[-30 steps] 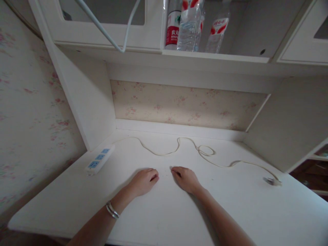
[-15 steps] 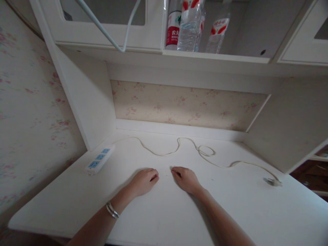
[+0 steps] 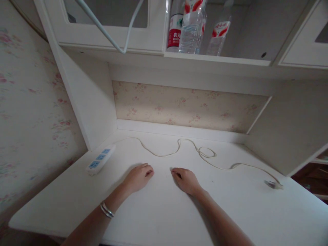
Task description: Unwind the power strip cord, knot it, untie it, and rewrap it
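My left hand rests on the white desk with its fingers curled in and nothing visible in it. My right hand lies a short way to its right, also curled closed, the thumb near the fingertips. Neither hand touches the power strip, which is white with blue socket faces and lies left of my left hand. Its thin pale cord winds along the desk behind both hands, with a small loop behind my right hand. The cord ends in a plug at the far right.
The white desk has a side panel at each end. Above it, an open cabinet shelf holds several plastic bottles. A pale bent rod hangs in front of the cabinet at upper left. Floral wallpaper covers the left wall.
My left hand has slid a little to the left, widening the gap between the hands. The right hand has barely moved. The power strip and cord lie as before.
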### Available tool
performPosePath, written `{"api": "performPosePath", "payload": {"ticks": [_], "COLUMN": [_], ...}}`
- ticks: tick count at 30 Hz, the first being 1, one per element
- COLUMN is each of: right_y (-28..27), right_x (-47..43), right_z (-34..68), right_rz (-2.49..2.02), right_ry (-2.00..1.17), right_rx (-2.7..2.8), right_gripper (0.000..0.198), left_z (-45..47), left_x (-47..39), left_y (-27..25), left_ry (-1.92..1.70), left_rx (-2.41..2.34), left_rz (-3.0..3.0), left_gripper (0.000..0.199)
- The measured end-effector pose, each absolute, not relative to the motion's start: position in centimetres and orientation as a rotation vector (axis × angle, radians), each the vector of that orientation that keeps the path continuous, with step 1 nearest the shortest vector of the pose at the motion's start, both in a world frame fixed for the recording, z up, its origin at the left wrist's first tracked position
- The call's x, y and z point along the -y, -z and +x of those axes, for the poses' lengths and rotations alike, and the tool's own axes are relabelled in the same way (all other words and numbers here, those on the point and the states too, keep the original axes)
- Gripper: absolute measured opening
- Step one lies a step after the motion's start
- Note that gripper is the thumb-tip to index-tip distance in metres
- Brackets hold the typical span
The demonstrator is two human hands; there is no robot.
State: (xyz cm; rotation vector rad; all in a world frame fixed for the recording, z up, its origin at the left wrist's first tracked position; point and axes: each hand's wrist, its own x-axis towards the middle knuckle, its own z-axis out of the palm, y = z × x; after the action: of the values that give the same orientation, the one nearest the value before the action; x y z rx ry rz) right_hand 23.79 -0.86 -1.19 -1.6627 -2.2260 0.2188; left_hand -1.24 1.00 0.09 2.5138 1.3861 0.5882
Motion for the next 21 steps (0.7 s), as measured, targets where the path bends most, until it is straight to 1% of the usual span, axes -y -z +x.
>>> {"api": "performPosePath", "payload": {"ticks": [4, 7, 9, 11, 12, 16, 18, 21], "right_y": [0.4, -0.7, -1.3, -1.7, -1.8, -1.6, -1.5, -1.8], "right_x": [-0.1, -1.3, -2.3, -3.3, -3.7, -5.0, -5.4, -5.7], "right_z": [22.9, 20.4, 18.1, 15.5, 14.2, 10.2, 9.0, 8.2], "right_rz": [-1.603, -1.47, -1.38, -1.301, -1.267, -1.119, -1.067, -1.067], "right_ry": [-0.269, -0.283, -0.298, -0.313, -0.317, -0.29, -0.273, -0.26], "right_rx": [2.209, 2.219, 2.24, 2.258, 2.262, 2.26, 2.255, 2.203], "right_gripper": [0.033, 0.031, 0.029, 0.028, 0.027, 0.025, 0.028, 0.038], "left_z": [-6.3, -10.5, -12.9, -14.8, -15.6, -17.9, -18.5, -18.4], "left_x": [-3.3, -4.9, -5.5, -5.8, -5.9, -5.8, -5.5, -4.4], "left_y": [-1.7, -2.1, -1.8, -1.2, -0.9, 0.1, 0.1, -0.9], "left_ry": [-0.672, -0.557, -0.42, -0.307, -0.268, -0.229, -0.292, -0.548], "left_rx": [-1.943, -2.477, -2.635, -2.675, -2.662, -2.547, -2.494, -2.352], "left_rz": [2.477, 2.314, 2.153, 1.991, 1.931, 1.902, 1.92, 1.921], "left_gripper": [0.027, 0.044, 0.055, 0.063, 0.064, 0.052, 0.051, 0.053]}}
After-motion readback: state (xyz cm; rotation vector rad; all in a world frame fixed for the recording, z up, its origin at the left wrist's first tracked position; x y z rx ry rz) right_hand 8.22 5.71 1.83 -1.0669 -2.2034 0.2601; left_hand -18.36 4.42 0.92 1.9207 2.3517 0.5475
